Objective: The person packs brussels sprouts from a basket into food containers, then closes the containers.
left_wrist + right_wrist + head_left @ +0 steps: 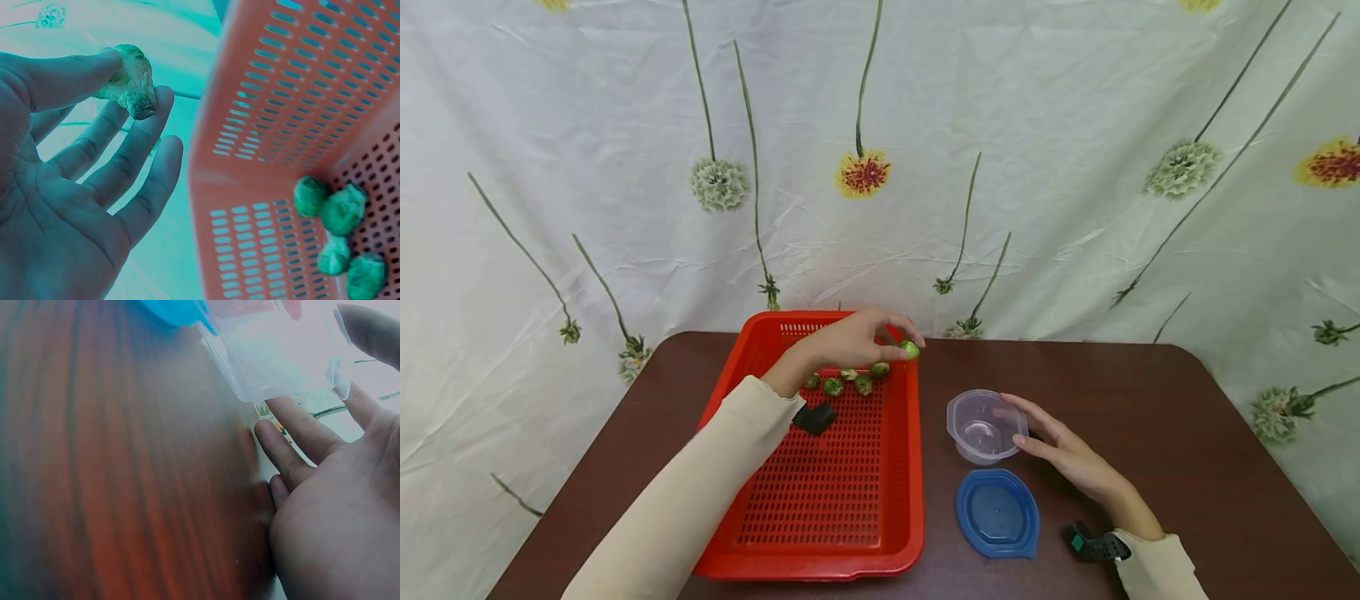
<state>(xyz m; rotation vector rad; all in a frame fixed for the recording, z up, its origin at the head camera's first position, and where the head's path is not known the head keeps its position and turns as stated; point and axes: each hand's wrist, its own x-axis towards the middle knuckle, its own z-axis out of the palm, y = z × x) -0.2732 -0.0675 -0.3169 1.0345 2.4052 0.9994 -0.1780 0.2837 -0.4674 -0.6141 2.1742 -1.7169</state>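
My left hand (857,340) pinches a Brussels sprout (911,350) between thumb and fingertips, above the far right rim of a red basket (912,467). In the left wrist view the held Brussels sprout (132,81) shows its cut stem end, and the other fingers are spread. Several more Brussels sprouts (863,384) lie at the far end inside the basket. Right of it, a clear plastic container (979,435) stands uncovered, and my right hand (1067,454) holds its right side with thumb and fingers. Part of that plastic container (269,356) shows in the right wrist view.
A blue lid (997,512) lies on the dark wooden table (1120,383), just nearer than the plastic container. Behind the table hangs a white flowered cloth (1045,167). The basket's raised walls stand between the sprouts inside it and the plastic container.
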